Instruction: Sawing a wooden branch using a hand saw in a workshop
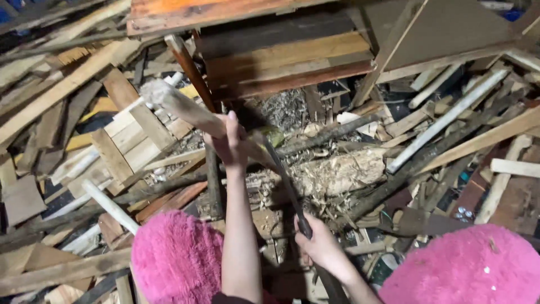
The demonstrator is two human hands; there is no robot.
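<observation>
My left hand (229,143) is closed around a pale round wooden stick (180,104) that slants up to the left, its frayed end near the stacked planks. My right hand (320,245) grips the dark handle of a long curved blade (281,169). The blade runs up toward the stick and meets it just right of my left hand. Both forearms rise from the bottom middle of the head view. Below the stick's lower end lies a chopped, splintered log (337,174) among wood chips.
Scrap planks and battens lie piled all around, with a stack of short boards (132,141) at left. An orange-brown wooden frame (270,50) stands at the top. A long white batten (444,121) slants at right. Pink fluffy footwear (177,259) (461,267) fills the bottom corners.
</observation>
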